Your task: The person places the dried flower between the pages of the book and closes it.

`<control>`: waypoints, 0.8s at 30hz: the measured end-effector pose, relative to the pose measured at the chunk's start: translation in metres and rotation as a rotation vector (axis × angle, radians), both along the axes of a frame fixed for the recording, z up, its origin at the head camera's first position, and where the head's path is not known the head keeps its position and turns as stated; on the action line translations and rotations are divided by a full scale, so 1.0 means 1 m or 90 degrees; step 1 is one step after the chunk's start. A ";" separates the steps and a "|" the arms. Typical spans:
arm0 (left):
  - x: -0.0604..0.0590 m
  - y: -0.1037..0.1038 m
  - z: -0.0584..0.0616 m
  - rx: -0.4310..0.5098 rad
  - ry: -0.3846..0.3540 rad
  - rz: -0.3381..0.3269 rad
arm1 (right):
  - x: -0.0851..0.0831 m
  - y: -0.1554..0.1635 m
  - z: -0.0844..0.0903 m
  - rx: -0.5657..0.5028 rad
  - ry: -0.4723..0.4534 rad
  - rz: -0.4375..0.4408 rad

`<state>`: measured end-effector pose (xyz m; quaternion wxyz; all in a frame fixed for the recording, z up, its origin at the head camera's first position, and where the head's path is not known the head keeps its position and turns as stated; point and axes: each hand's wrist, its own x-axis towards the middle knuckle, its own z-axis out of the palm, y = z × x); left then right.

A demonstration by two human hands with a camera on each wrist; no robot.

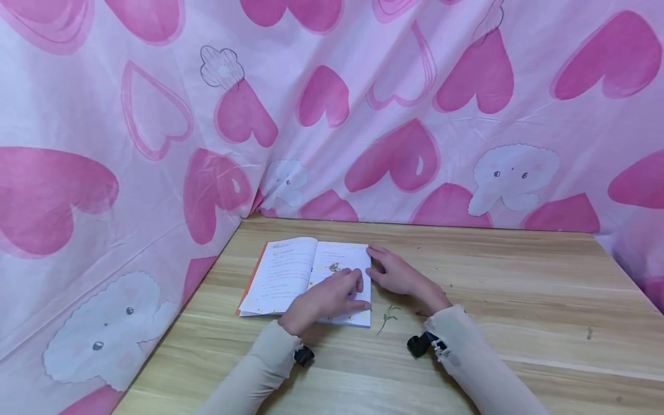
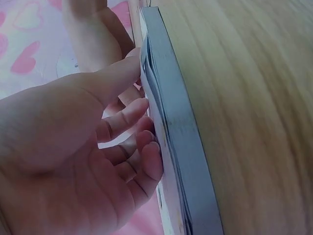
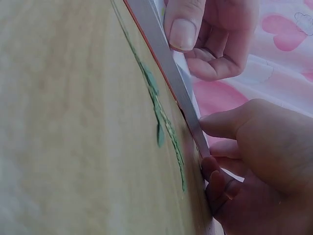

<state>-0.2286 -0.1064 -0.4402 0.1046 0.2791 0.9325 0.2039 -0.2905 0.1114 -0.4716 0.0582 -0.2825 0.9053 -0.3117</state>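
Note:
An open book (image 1: 285, 276) with printed white pages and an orange cover lies on the table. My left hand (image 1: 329, 297) rests over its right-hand page, fingers loosely bent and thumb reaching to the page's outer edge. In the left wrist view, the left fingertips (image 2: 152, 147) touch the page beside the thick page block (image 2: 178, 122). At the book's right edge, my right hand (image 1: 399, 274) holds the side near the far corner. The right wrist view shows its thumb (image 3: 217, 122) on the page edge and its other fingers bent low at the cover side.
A small green leafy sprig (image 1: 388, 316) lies on the wooden table (image 1: 519, 300), just right of the book. Black wrist devices (image 1: 304, 356) sit at both cuffs. Pink heart-patterned cloth (image 1: 321, 167) hangs behind and to the left of the table. Tiny specks dot the tabletop.

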 end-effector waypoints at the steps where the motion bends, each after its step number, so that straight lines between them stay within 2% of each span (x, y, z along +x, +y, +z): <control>1: 0.000 0.000 0.000 0.003 -0.002 0.001 | 0.000 0.000 0.000 0.001 -0.001 0.000; 8: -0.002 -0.001 -0.001 0.005 -0.005 0.003 | -0.001 -0.001 -0.002 0.002 -0.010 0.001; 14: -0.002 -0.002 -0.001 -0.022 0.026 -0.007 | -0.002 -0.001 -0.003 -0.002 -0.015 0.002; 19: -0.003 -0.002 0.000 -0.004 0.063 -0.033 | 0.000 0.000 -0.001 -0.024 -0.035 -0.007; 24: -0.005 -0.003 0.004 0.021 0.073 -0.056 | 0.000 0.000 -0.002 -0.034 -0.032 -0.010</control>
